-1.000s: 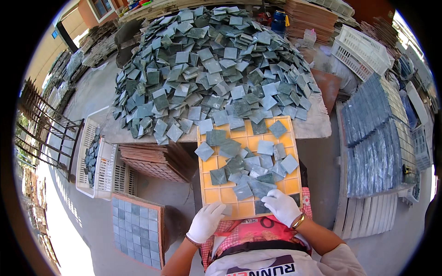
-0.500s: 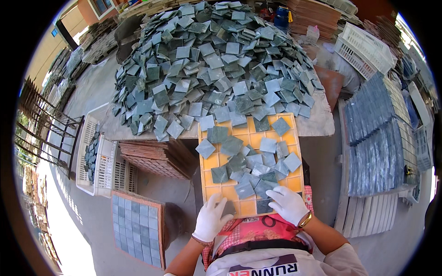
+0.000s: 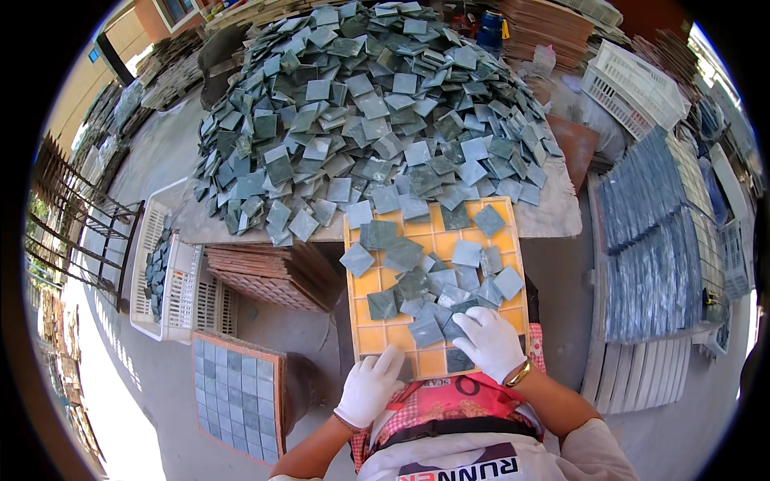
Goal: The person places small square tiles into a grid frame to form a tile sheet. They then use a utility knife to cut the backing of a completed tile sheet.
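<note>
A yellow gridded tray (image 3: 513, 210) rests in front of me, its far end against the table edge. Loose square grey-green stone tiles (image 3: 403, 253) lie scattered over its middle and far part. One tile (image 3: 459, 361) sits in a cell along the near edge. White gloves cover both hands. My left hand (image 3: 370, 388) lies at the near left corner, fingers extended over a dark tile there that is mostly hidden. Over the lower right of the loose tiles, my right hand (image 3: 489, 345) has its fingers curled down on a tile, partly covering it.
A big heap of tiles (image 3: 369, 120) covers the table (image 3: 553, 220). At left stand white crates (image 3: 180, 297) holding tiles, stacked brown boards (image 3: 269, 272) and a tile-filled panel (image 3: 237, 393). Wrapped tile stacks (image 3: 650, 240) stand at right; another white crate (image 3: 634, 88) lies beyond.
My right hand has moved slightly up and left, from the near-edge tile onto the loose tiles. My left hand has shifted only slightly at its corner.
</note>
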The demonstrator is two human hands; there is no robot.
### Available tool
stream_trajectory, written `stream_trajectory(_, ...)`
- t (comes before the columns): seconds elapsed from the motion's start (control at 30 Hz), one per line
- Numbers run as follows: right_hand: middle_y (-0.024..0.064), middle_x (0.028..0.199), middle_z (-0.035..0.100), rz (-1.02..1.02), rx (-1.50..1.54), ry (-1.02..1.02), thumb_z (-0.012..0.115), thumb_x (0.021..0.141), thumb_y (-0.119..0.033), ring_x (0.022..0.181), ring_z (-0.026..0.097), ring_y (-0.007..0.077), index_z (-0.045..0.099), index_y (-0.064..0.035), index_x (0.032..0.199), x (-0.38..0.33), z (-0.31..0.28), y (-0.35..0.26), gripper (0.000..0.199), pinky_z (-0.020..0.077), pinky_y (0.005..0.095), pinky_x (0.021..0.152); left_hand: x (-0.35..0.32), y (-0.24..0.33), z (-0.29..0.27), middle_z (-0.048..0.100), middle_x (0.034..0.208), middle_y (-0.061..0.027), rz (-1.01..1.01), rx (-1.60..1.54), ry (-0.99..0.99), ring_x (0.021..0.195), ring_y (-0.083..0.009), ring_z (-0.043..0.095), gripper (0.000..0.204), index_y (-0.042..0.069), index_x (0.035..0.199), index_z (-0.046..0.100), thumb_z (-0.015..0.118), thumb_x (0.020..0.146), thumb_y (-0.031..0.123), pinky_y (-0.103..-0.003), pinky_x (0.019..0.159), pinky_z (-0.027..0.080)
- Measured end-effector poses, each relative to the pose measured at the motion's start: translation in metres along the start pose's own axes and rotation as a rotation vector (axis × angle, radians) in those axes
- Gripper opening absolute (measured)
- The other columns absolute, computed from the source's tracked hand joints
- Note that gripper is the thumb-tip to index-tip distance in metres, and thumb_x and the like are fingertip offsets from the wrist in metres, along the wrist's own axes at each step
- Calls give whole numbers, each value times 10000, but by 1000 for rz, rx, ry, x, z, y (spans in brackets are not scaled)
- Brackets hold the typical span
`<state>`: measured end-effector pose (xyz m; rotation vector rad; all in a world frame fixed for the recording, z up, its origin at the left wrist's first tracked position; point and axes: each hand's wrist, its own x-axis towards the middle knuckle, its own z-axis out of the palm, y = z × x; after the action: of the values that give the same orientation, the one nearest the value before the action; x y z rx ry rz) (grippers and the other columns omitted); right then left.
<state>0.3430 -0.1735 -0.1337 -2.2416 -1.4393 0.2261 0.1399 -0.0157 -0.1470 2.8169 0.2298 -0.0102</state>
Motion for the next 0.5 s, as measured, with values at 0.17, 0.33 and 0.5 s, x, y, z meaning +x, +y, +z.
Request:
stream_trajectory(0.17,82,981,567,-60,16,-249,657,800,-229,931,583,277,588,-102,1024,-10,7,-10,266,492,395,777,0,1,13,519,1180,-92,130,-4,38,882,-254,554,431,24,1157,562,652,754,150,-350,789,474)
stream_trajectory(0.33,83,987,578,40,35,-185,645,818,-246,918,594,271,611,-115,1042,-23,0,2,262,494,394,768,-1,4,15,533,1130,-106,28,-14,71,879,-267,564,434,25,1151,562,659,748,152,-362,769,475)
stream_trajectory(0.5,83,1000,569,-70,31,-186,646,812,-203,910,596,272,581,-113,1081,-17,-1,-6,291,498,387,775,14,6,-10,543,1097,-98,64,-42,-30,880,-258,561,430,39,1135,570,675,743,178,-385,784,463)
